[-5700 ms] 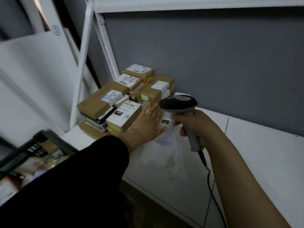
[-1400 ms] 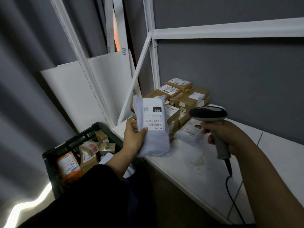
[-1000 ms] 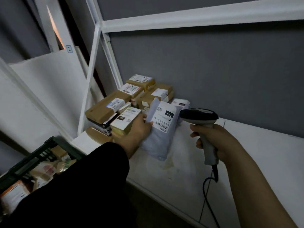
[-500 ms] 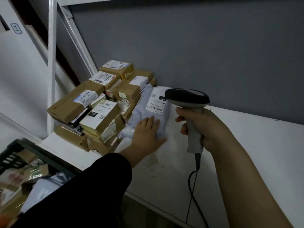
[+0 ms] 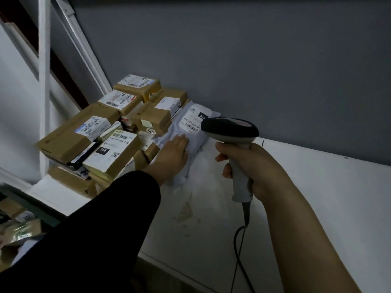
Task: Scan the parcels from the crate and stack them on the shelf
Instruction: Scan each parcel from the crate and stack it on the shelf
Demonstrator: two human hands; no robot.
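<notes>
The bag [image 5: 195,142] beside the boxes [image 5: 69,134] looks soft and light; pinch its edge. Left hand [image 5: 173,151] lies flat on it; right hand [image 5: 251,166] grips the scanner [image 5: 229,129].

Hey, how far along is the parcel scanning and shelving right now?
Done: brown cardboard boxes with white labels are piled at the left end of the white shelf. In hand: the left hand presses the grey plastic mailer bag flat beside that pile, while the right hand grips the black-and-grey barcode scanner. Left: the dark green crate holds more parcels.

A dim grey wall [image 5: 254,60] stands behind white metal uprights [image 5: 44,81].
</notes>
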